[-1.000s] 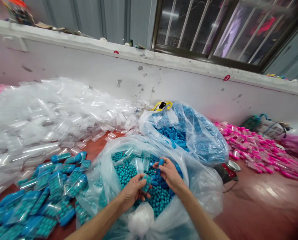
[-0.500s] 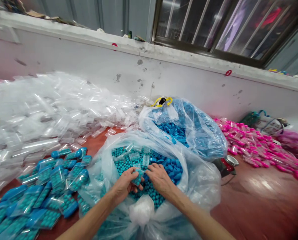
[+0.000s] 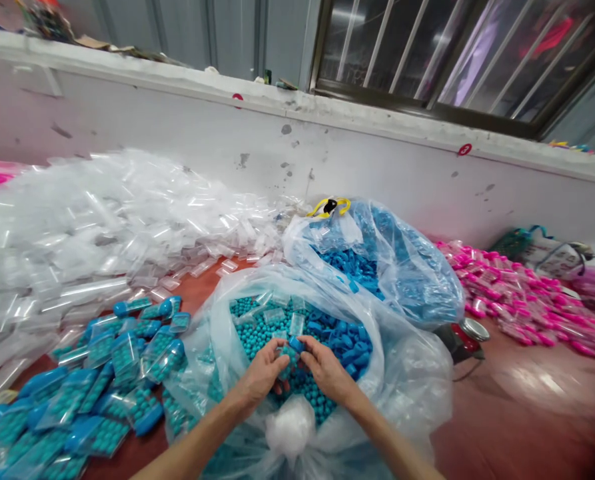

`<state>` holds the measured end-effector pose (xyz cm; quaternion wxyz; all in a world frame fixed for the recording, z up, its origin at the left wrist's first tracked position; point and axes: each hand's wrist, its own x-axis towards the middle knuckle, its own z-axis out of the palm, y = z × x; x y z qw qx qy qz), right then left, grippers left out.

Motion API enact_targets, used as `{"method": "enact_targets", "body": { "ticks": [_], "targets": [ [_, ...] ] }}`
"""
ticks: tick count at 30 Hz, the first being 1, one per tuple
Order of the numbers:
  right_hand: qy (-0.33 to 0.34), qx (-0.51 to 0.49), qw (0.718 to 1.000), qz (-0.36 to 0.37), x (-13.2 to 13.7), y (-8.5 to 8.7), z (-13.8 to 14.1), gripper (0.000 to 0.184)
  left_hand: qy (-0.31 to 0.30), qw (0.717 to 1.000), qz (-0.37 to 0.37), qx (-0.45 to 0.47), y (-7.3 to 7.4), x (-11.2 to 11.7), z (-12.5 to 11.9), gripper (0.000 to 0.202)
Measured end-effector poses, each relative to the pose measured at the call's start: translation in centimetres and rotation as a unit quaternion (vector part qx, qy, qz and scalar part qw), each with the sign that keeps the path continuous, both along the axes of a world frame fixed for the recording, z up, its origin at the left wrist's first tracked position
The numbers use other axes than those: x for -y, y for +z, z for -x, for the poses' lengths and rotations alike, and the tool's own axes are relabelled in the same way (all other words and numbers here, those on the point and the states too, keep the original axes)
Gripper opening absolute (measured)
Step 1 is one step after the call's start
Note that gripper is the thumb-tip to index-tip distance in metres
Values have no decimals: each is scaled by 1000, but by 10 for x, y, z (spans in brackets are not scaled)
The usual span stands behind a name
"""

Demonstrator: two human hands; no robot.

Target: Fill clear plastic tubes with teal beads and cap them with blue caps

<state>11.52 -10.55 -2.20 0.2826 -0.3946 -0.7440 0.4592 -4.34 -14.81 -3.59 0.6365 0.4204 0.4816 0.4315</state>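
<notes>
My left hand (image 3: 261,375) is closed around a small clear container filled with teal beads (image 3: 289,363). My right hand (image 3: 327,368) pinches a blue cap (image 3: 296,344) at the container's upper end; whether it is fully seated I cannot tell. Both hands are over an open plastic bag (image 3: 220,320). Inside it lie loose teal beads (image 3: 247,337), several empty clear containers (image 3: 297,325) and a heap of blue caps (image 3: 354,343). A white knotted bulge of plastic (image 3: 291,427) is just below my hands.
Filled, blue-capped containers (image 3: 127,357) are piled on the red surface (image 3: 522,407) at left. Behind them rises a big heap of clear empties (image 3: 127,213). A second bag of blue caps (image 3: 407,267) stands behind, with pink-capped containers (image 3: 517,290) and a metal-lidded jar (image 3: 473,329) at right.
My right hand has come up from the blue caps with one cap and brought it to the container in my left hand. The view has shifted slightly.
</notes>
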Motion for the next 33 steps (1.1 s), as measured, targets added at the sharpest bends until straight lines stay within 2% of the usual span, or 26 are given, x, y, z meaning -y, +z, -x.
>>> {"method": "enact_targets", "body": {
  "ticks": [2, 4, 6, 11, 13, 17, 21, 24, 26, 28, 30, 33],
  "targets": [
    [16, -56, 996, 64, 3, 1, 2, 24, -14, 1000, -10, 3, -1, 1, -1, 38],
    [-5, -84, 988, 129, 3, 1, 3, 22, -22, 1000, -16, 4, -1, 1, -1, 39],
    [-34, -85, 984, 152, 3, 2, 3, 20, -20, 1000, -23, 5, -1, 1, -2, 42],
    [-63, -29, 996, 47, 9, 10, 2, 22, 5, 999, -22, 31, -3, 3, -7, 54],
    [-69, -10, 997, 30, 11, 12, 1, 24, 13, 999, -11, 44, -3, 4, -9, 58],
    [-66, -14, 997, 22, 12, 11, -1, 23, 28, 998, -2, 49, 1, 6, -12, 62],
    [-53, -47, 996, 61, 6, 3, -5, 29, 17, 999, -12, 44, 5, 5, -12, 57],
    [-7, -24, 997, 77, 3, 3, -10, 30, -3, 1000, -24, 17, 5, 4, -10, 53],
    [20, 18, 998, 51, 4, 7, -13, 21, -8, 1000, -25, 3, 6, 3, -8, 53],
    [7, 54, 998, -3, 8, 13, -15, 17, -8, 1000, -16, 4, 6, 3, -7, 53],
    [-37, 79, 992, -88, 14, 18, -14, 15, -10, 1000, -2, 20, 7, 4, -7, 55],
    [-70, 105, 963, -238, 22, 17, -12, 19, -1, 998, 19, 52, 8, 6, -9, 62]
  ]
}}
